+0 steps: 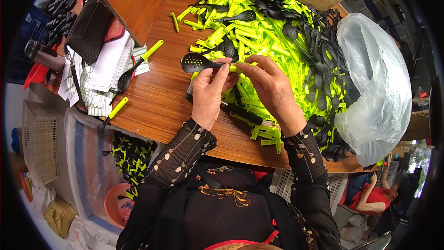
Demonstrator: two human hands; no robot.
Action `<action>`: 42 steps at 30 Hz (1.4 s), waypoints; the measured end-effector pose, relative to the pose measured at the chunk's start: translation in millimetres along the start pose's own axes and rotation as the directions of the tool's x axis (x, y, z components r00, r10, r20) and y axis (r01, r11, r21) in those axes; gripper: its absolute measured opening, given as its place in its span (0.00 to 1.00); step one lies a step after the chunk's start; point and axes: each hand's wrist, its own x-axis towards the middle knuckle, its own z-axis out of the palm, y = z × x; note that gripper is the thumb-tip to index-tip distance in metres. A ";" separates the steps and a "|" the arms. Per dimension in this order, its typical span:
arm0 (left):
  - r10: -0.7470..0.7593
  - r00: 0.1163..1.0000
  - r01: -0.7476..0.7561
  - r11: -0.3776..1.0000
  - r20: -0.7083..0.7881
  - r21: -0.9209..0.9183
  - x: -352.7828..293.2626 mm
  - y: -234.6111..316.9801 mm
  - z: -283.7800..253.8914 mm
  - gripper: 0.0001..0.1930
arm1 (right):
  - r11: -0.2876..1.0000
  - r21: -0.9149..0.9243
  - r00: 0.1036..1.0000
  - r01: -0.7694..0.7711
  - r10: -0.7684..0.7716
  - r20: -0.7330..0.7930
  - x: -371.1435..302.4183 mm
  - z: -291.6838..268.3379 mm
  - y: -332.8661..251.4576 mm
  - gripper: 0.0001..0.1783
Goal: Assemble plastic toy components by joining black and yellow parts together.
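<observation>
From afar, I see the left hand [208, 93] pinching a black perforated plastic spoon [196, 63] above a brown wooden table [155, 90], cannot tell whether the right hand [273, 88] grips anything, and judge a slack pinch could drop it among lime-green plastic handles [277, 46].

Your brown wood-grain tabletop [155, 95] carries a broad heap of bright green handles [277, 67] mixed with black perforated spoon heads [290, 30]. Toward your left lie white papers [108, 74] and green-handled black spoons [125, 79], one jutting over the edge.
</observation>
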 end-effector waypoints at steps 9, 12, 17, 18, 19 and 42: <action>-0.008 0.998 0.009 1.000 0.063 -0.009 -1.5 0.2 -1.9 0.11 | 0.958 0.219 0.982 -0.183 0.191 -0.012 -2.5 -1.4 -3.6 0.12; 0.021 0.996 -0.025 0.999 0.091 0.044 -2.0 0.1 -0.5 0.10 | 0.970 0.161 0.984 -0.180 0.180 0.015 -3.1 -4.1 -4.5 0.12; 0.171 0.973 -0.196 0.967 0.154 0.161 0.2 -5.2 -3.3 0.10 | 0.972 -0.221 0.995 -0.073 0.085 0.047 2.7 -14.2 -21.7 0.09; 0.167 0.973 -0.193 0.968 0.158 0.162 -1.6 -3.3 -2.2 0.10 | 0.950 -0.311 0.995 -0.026 0.055 0.087 4.7 -17.5 -23.3 0.11; 0.155 0.975 -0.183 0.967 0.163 0.175 -3.1 -0.2 -2.2 0.10 | 0.949 -0.313 0.995 -0.031 0.060 0.084 4.8 -18.0 -21.7 0.11; 0.311 0.927 -0.322 0.946 0.211 0.023 -32.2 16.9 7.4 0.10 | 0.986 0.142 0.974 -0.089 0.116 -0.196 -40.1 -7.2 -30.6 0.05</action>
